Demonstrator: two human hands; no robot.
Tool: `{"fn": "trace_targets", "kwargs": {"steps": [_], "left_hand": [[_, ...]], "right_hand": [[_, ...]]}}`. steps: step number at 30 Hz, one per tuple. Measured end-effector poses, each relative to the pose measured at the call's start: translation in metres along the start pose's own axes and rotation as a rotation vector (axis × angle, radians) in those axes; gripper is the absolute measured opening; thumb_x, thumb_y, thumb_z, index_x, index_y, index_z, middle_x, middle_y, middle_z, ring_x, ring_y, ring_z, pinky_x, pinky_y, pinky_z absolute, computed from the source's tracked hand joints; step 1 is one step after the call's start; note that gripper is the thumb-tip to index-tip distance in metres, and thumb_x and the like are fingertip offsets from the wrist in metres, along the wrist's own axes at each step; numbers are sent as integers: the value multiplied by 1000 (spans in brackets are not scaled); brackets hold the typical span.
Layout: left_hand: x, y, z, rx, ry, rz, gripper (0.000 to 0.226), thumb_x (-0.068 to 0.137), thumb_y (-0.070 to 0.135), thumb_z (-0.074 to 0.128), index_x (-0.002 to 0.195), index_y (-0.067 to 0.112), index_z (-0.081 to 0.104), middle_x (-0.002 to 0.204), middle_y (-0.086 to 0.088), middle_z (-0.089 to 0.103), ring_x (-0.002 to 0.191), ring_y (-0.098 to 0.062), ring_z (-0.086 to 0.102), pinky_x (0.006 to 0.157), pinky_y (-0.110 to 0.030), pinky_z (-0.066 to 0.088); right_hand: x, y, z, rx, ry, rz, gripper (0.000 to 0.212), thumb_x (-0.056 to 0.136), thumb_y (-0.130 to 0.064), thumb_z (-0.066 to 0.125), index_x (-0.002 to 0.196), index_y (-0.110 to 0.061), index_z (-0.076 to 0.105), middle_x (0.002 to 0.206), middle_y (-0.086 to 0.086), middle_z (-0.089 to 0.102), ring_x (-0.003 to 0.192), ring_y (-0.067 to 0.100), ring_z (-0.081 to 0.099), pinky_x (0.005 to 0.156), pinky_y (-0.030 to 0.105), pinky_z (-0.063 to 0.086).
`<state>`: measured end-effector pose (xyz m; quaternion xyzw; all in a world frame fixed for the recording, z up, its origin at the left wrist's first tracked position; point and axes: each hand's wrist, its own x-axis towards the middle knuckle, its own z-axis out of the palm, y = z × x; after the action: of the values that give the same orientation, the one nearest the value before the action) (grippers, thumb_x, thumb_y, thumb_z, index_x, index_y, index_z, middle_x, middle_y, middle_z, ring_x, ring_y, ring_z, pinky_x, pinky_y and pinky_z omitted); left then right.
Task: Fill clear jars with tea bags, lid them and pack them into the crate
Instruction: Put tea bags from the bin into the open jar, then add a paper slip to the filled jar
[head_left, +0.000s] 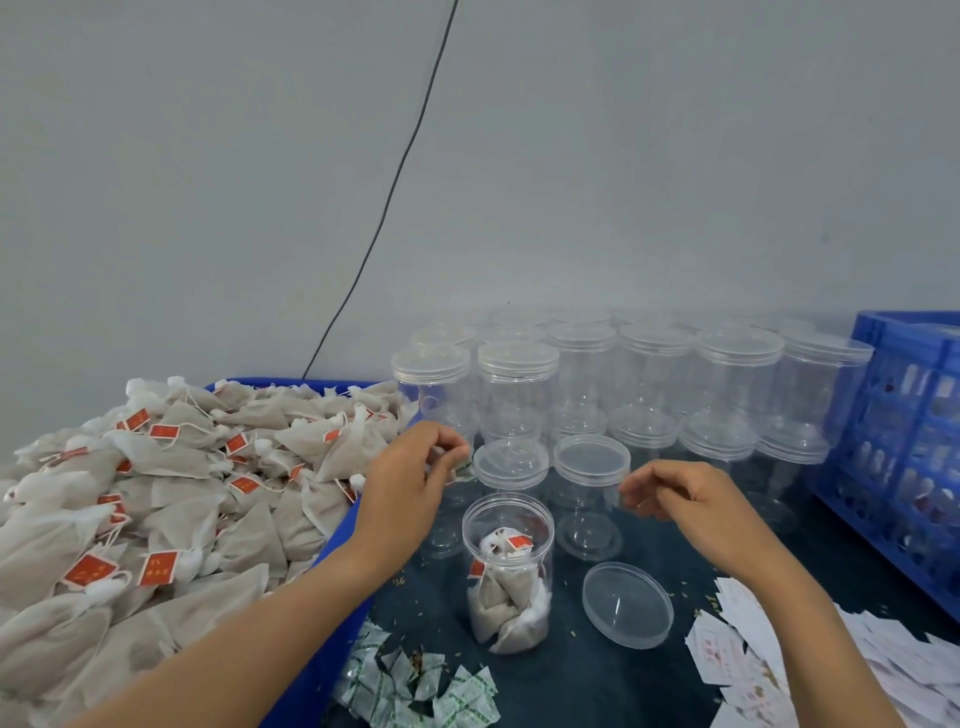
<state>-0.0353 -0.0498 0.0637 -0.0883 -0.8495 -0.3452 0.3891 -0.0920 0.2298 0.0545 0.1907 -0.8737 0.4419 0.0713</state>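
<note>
The open jar (508, 571) stands at the lower centre of the frame, partly filled with tea bags (506, 608); its lid (627, 604) lies just right of it on the surface (582, 680). The left hand (410, 480) hovers above, its fingers (452, 452) seemingly pinching a small sachet. The right hand (685, 493) hangs with curled fingers holding nothing. I judge it best to drop the sachet straight over the mouth, then add bags from the heap (156, 499) at the left.

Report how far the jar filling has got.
Done: the blue crate at right already holds jars, contents unclear. In hand: one open jar is partly filled with tea bags, its lid lying beside it. The left hand seems to pinch something small; the right hand hovers, fingers curled. Left: stacked lidded empty jars and the heaped tea bags.
</note>
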Motion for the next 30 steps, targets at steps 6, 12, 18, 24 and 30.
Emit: {"fn": "trace_targets", "kwargs": {"steps": [6, 12, 18, 24, 30], "left_hand": [[-10, -1, 11, -28, -280, 101, 7, 83, 23, 73, 89, 20, 75, 81, 13, 72, 77, -4, 65, 73, -22, 54], [-12, -4, 17, 22, -340, 45, 28, 94, 12, 59, 111, 33, 69, 107, 18, 67, 105, -1, 55, 92, -24, 47], [-20, -5, 26, -287, -649, -295, 80, 65, 65, 67, 133, 44, 30, 134, 19, 43, 126, -1, 44, 95, -18, 45], [-22, -9, 32, -216, -760, -254, 112, 50, 63, 84, 137, 50, 15, 138, 23, 36, 123, 1, 44, 106, -28, 41], [-23, -10, 32, -220, -757, -231, 101, 63, 43, 87, 136, 49, 17, 136, 25, 36, 122, 0, 44, 102, -23, 41]], "right_hand": [[0, 5, 3, -34, -78, 52, 41, 92, 5, 41, 86, -21, 72, 81, -5, 73, 77, 7, 69, 85, 35, 56], [-2, 8, -3, -82, -127, 83, 39, 96, -1, 42, 88, -25, 70, 83, -8, 72, 76, 2, 68, 72, 17, 52], [-5, 18, -16, -115, -114, 173, 35, 95, -1, 44, 91, -25, 69, 87, -7, 71, 78, 5, 68, 71, 18, 50], [-7, 30, -20, -252, -248, 344, 22, 91, -3, 55, 94, -24, 64, 94, -4, 69, 80, 9, 66, 65, 19, 46], [-13, 35, -14, -601, -489, 584, 17, 85, -9, 67, 102, -12, 67, 111, 5, 66, 97, 19, 66, 85, 28, 56]]}}
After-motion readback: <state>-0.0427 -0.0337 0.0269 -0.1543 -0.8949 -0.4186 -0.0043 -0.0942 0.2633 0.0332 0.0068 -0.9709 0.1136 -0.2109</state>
